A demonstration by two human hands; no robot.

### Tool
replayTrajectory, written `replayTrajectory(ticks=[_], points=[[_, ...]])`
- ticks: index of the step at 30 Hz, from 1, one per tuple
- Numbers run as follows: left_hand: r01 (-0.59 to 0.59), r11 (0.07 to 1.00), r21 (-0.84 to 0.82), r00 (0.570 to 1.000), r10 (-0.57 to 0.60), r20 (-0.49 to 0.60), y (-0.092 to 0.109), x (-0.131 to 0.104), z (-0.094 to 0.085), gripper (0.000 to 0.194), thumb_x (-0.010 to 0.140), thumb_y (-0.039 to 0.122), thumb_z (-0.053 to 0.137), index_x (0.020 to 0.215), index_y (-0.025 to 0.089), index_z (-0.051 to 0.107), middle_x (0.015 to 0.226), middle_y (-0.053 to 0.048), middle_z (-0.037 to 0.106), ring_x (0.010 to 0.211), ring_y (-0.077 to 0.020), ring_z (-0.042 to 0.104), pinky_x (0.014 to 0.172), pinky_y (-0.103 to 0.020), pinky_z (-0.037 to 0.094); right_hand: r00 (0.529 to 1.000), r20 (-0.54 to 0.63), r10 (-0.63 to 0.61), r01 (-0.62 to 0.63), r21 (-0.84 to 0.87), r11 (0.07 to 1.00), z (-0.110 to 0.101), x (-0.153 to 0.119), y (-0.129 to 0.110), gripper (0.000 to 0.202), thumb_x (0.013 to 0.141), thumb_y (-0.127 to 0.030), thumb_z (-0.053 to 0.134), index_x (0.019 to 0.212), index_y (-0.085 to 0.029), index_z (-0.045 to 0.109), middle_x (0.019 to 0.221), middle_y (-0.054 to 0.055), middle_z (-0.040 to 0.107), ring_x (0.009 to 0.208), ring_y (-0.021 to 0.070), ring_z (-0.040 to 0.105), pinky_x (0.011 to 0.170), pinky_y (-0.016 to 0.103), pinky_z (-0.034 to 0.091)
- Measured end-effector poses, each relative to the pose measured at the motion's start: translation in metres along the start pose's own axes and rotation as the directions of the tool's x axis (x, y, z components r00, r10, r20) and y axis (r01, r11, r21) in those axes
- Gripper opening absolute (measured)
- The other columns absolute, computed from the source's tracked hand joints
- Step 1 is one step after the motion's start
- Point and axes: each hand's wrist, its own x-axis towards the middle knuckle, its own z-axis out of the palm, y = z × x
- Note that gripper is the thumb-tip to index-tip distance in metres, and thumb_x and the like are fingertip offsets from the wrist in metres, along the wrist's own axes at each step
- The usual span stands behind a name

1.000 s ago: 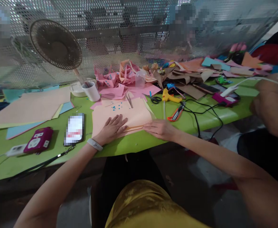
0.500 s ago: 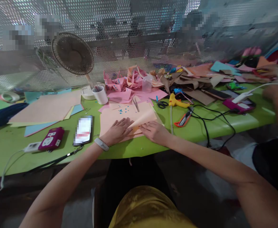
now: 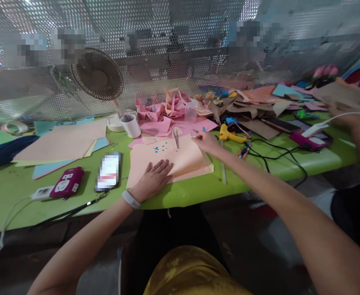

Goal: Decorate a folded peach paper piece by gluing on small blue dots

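My left hand [image 3: 156, 177] lies flat on a peach sheet of paper [image 3: 183, 164], fingers stretched out, near the table's front edge. My right hand [image 3: 207, 141] is at the sheet's far right corner, with its fingertips pinched on the paper there. The sheet's right side looks slightly raised. Small blue pieces [image 3: 160, 148] are scattered on the paper. Beyond them lie tweezers [image 3: 176, 138], points toward me. Other sheets are stacked beneath. Just right of my right hand is a yellow glue gun [image 3: 231, 134].
A phone [image 3: 108, 172] and a purple device [image 3: 67, 182] with a cable lie left. A white cup [image 3: 130, 125] and fan [image 3: 96, 73] stand behind. Pink folded paper [image 3: 155, 110] and brown scraps [image 3: 244, 107] line the back. A co-worker's hand [image 3: 341, 114] is at far right.
My right hand has moved away from the front edge to the sheet's far right corner, and the curled flap has opened out flatter. My left hand stays on the paper.
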Motion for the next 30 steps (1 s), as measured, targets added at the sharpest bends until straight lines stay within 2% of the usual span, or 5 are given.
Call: replayTrajectory(ticks=[4, 8, 12, 22, 30], points=[[-0.015, 1.000, -0.008, 1.000, 0.015, 0.003, -0.001, 0.001, -0.002, 0.059, 0.095, 0.026, 0.034, 0.152, 0.025, 0.020, 0.157, -0.008, 0.026, 0.145, -0.0267, 0.024, 0.112, -0.056, 0.024, 0.999, 0.011, -0.042, 0.043, -0.283, 0.958, 0.030, 0.026, -0.032, 0.040, 0.084, -0.050, 0.053, 0.092, -0.013, 0.067, 0.106, 0.019, 0.070, 0.108, 0.0321, 0.062, 0.089, 0.037, 0.045], [-0.025, 1.000, 0.013, 1.000, 0.025, 0.005, -0.004, 0.002, 0.001, 0.057, 0.093, 0.023, 0.036, 0.150, 0.023, 0.027, 0.156, -0.010, 0.029, 0.144, -0.0276, 0.026, 0.111, -0.057, 0.026, 0.990, 0.117, -0.076, 0.122, -0.456, 0.881, 0.043, 0.036, -0.046, 0.036, 0.081, -0.037, 0.058, 0.102, -0.009, 0.068, 0.109, 0.021, 0.069, 0.110, 0.0316, 0.062, 0.093, 0.037, 0.043], [-0.044, 0.998, 0.043, 0.999, 0.045, -0.022, -0.007, 0.002, 0.007, 0.055, 0.093, 0.021, 0.037, 0.148, 0.021, 0.031, 0.155, -0.011, 0.031, 0.143, -0.0290, 0.026, 0.111, -0.058, 0.026, 0.979, 0.186, -0.087, 0.177, -0.554, 0.813, 0.038, 0.042, -0.043, 0.041, 0.080, -0.037, 0.057, 0.108, -0.008, 0.068, 0.113, 0.023, 0.068, 0.112, 0.0334, 0.061, 0.096, 0.040, 0.042], [-0.053, 0.996, 0.076, 0.998, 0.056, -0.033, -0.006, 0.000, 0.007, 0.054, 0.094, 0.020, 0.037, 0.148, 0.022, 0.032, 0.154, -0.010, 0.033, 0.143, -0.0284, 0.028, 0.111, -0.057, 0.028, 0.965, 0.261, -0.031, 0.195, -0.633, 0.750, 0.030, 0.058, -0.040, 0.039, 0.074, -0.035, 0.063, 0.106, -0.013, 0.068, 0.107, 0.019, 0.071, 0.100, 0.0316, 0.067, 0.080, 0.035, 0.051], [-0.028, 0.997, 0.066, 1.000, 0.027, 0.017, -0.004, 0.002, 0.003, 0.056, 0.094, 0.018, 0.035, 0.149, 0.020, 0.030, 0.156, -0.011, 0.029, 0.143, -0.0295, 0.026, 0.111, -0.059, 0.025, 0.986, 0.164, 0.043, 0.076, -0.650, 0.756, 0.002, 0.072, -0.015, 0.041, 0.070, -0.025, 0.070, 0.108, -0.012, 0.067, 0.108, 0.020, 0.070, 0.105, 0.0325, 0.064, 0.086, 0.039, 0.048]])
